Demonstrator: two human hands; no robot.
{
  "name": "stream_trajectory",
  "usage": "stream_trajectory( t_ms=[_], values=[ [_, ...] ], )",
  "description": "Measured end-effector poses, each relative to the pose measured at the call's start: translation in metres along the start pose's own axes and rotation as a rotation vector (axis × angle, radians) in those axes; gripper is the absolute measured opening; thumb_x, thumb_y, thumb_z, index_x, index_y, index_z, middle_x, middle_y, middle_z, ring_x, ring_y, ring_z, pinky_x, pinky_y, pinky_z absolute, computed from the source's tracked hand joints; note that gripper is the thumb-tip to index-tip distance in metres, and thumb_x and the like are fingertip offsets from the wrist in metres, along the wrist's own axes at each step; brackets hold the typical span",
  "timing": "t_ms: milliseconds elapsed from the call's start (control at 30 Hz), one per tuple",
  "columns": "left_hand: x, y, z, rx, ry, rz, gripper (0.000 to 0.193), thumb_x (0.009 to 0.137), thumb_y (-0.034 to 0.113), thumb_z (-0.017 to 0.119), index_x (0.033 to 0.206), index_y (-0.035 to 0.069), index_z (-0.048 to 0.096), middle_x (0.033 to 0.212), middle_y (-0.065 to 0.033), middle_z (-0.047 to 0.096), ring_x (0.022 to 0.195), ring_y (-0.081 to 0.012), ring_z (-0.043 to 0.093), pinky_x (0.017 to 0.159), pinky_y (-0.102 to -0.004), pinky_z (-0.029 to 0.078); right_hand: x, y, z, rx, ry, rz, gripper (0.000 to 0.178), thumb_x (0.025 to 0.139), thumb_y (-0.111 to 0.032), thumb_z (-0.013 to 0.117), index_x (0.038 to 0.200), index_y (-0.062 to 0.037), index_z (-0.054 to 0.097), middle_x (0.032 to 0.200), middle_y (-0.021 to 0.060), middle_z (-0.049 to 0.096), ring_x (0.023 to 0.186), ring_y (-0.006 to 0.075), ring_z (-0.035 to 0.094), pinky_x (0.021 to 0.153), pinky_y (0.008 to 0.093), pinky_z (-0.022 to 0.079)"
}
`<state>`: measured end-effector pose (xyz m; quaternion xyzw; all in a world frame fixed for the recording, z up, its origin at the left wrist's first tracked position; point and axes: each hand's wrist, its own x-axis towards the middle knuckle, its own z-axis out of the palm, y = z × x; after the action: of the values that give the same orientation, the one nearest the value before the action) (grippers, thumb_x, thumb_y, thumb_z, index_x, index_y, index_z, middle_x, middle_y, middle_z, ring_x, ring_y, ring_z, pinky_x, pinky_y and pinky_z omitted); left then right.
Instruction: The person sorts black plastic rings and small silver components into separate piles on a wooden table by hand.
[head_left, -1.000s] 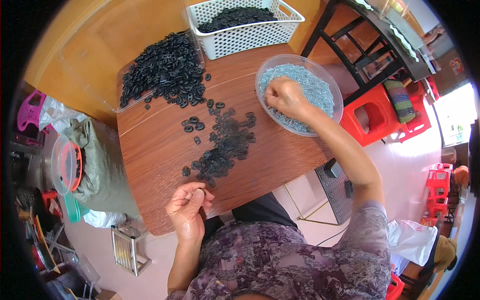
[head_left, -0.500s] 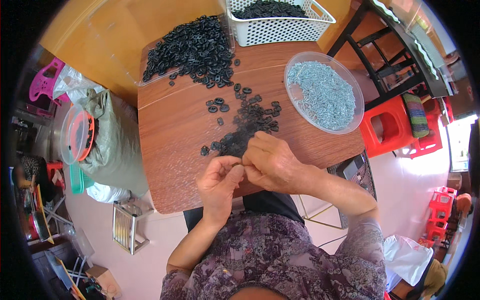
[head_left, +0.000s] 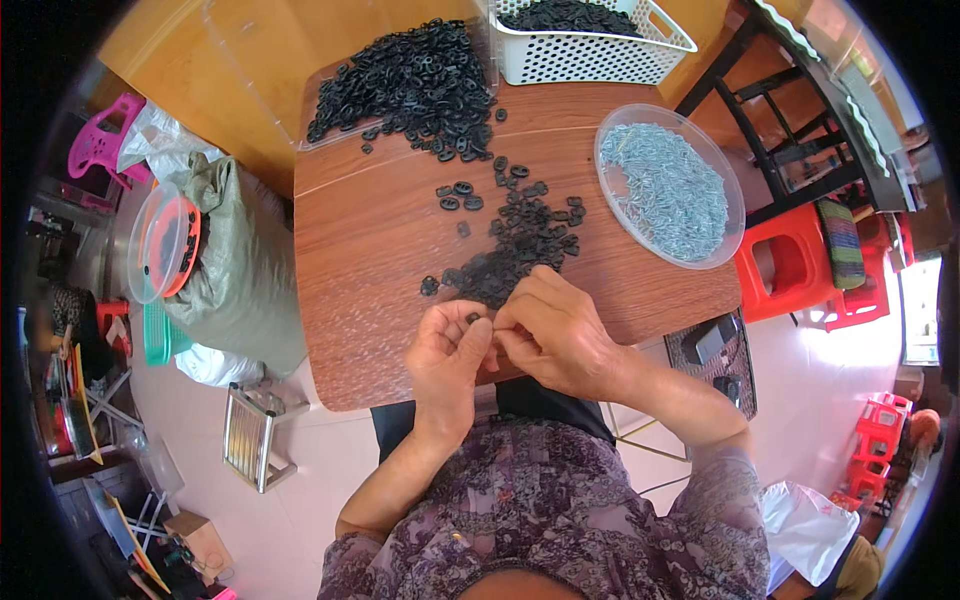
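Observation:
Close to the near edge of the brown wooden table (head_left: pixel 365 250), my two hands meet fingertip to fingertip. My left hand (head_left: pixel 443 350) pinches a small black plastic part (head_left: pixel 473 318) between thumb and fingers. Beside it, my right hand (head_left: pixel 560 330) is closed in a pinch; whatever lies between its fingertips is too small to make out. Just beyond my fingers spreads a loose pile of small black plastic pieces (head_left: pixel 530 232). A few oval black pieces with holes (head_left: pixel 462 188) lie farther off. At the right, a clear round tub (head_left: pixel 617 187) holds many silvery screws (head_left: pixel 675 190).
A large heap of black oval pieces (head_left: pixel 415 90) fills a clear tray at the back left. Behind the table's far edge stands a white perforated basket (head_left: pixel 590 57) of black parts. A grey-green sack (head_left: pixel 245 270) stands left, a red stool (head_left: pixel 785 265) right.
The view has shifted slightly, so the table sits a little farther right. My hands stay together, and the black part in my left hand shows more plainly.

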<state>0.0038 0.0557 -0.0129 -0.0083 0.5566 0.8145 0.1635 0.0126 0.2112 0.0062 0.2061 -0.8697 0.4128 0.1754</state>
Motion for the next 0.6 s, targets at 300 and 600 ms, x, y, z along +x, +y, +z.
stream_trajectory(
  t_ms=[300,600],
  values=[
    [-0.002,0.008,0.000,-0.085,0.010,-0.028,0.015,0.087,0.006,0.061,0.099,-0.002,0.054,0.073,-0.0020,0.054,0.060,-0.0098,0.054,0.054,-0.0220,0.046,-0.005,-0.006,0.008,0.081,0.108,0.021,0.013,0.069,0.002,0.069,0.079,-0.0019,0.061,0.076,0.0089,0.058,0.068,0.0251,0.052,0.058,0.0337,0.042],
    [-0.004,0.011,-0.006,-0.082,-0.004,-0.040,0.016,0.088,0.004,0.059,0.102,-0.004,0.057,0.077,-0.0038,0.058,0.063,-0.0092,0.054,0.058,-0.0211,0.046,-0.009,-0.012,0.016,0.138,0.239,0.068,0.009,0.072,0.001,0.067,0.079,-0.0013,0.062,0.073,0.0080,0.058,0.068,0.0239,0.052,0.060,0.0312,0.042]
  ],
)
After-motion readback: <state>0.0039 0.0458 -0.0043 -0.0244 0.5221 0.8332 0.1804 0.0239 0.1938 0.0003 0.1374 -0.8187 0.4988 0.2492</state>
